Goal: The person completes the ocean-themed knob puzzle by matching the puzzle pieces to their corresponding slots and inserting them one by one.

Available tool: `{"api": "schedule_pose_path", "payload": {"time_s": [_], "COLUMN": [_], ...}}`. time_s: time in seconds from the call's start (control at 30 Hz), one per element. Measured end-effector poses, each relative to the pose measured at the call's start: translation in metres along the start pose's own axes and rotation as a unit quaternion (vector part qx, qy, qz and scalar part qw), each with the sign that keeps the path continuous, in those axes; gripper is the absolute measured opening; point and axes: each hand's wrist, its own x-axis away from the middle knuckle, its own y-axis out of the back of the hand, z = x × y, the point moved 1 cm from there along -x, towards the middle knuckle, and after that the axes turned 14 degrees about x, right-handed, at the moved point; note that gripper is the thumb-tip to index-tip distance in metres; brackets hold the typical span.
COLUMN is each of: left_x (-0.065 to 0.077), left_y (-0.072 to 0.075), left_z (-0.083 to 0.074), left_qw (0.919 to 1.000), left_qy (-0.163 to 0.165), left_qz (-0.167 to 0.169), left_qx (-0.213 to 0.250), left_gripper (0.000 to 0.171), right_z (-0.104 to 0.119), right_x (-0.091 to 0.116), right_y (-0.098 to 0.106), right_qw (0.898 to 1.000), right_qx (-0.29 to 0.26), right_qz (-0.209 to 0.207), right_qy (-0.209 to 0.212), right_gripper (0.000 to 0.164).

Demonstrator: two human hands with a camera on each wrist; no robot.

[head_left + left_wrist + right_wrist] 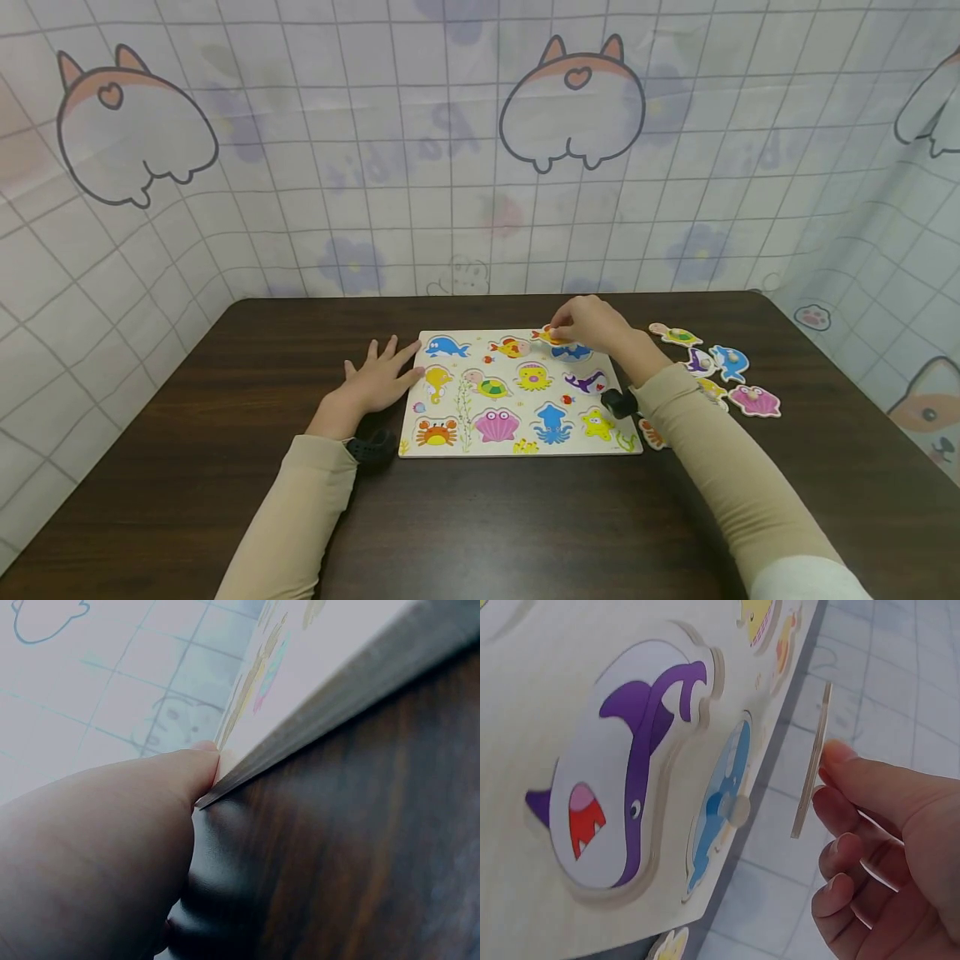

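Observation:
A puzzle board (450,400) with printed sea animals lies on the table. My right hand (592,323) pinches a thin orange-yellow puzzle piece (553,337), apparently a fish, above the board's far edge. In the right wrist view this piece (812,765) appears edge-on between thumb and fingers, apart from the board. Close by, a blue sea-animal piece (718,806) with a round knob sits in the board's far right corner. With fingers spread, my left hand (375,382) rests at the board's left edge; the left wrist view shows a digit (199,769) touching the board edge.
Loose pieces lie right of the board: a turtle (675,335), a blue piece (730,363), a purple piece (700,362), a pink shell (754,401) and a yellow piece (712,390). An orange piece (651,433) lies by the right forearm. A patterned curtain (420,208) hangs behind the table.

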Motion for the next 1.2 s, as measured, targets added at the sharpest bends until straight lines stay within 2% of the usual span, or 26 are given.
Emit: {"api": "schedule_pose_path", "payload": {"time_s": [0.6, 0.97, 1.2], "left_x": [-0.001, 0.000, -0.001], "left_y": [0.000, 0.000, -0.001], "left_z": [0.001, 0.001, 0.003], "left_qw": [1.0000, 1.0000, 1.0000], "left_qy": [-0.001, -0.004, -0.006], "left_qz": [-0.002, -0.003, -0.005], "left_qx": [-0.001, 0.002, 0.000], "left_gripper": [0.067, 0.067, 0.067], "right_z": [0.032, 0.040, 0.045], "right_x": [-0.016, -0.029, -0.031], "right_y": [-0.010, -0.021, -0.025], "right_qw": [0.999, 1.000, 1.000], "right_qx": [0.020, 0.001, -0.010], "right_qz": [0.015, 0.026, 0.022], "right_qy": [0.021, 0.018, 0.007], "right_gripper": [0.021, 0.020, 0.021]}}
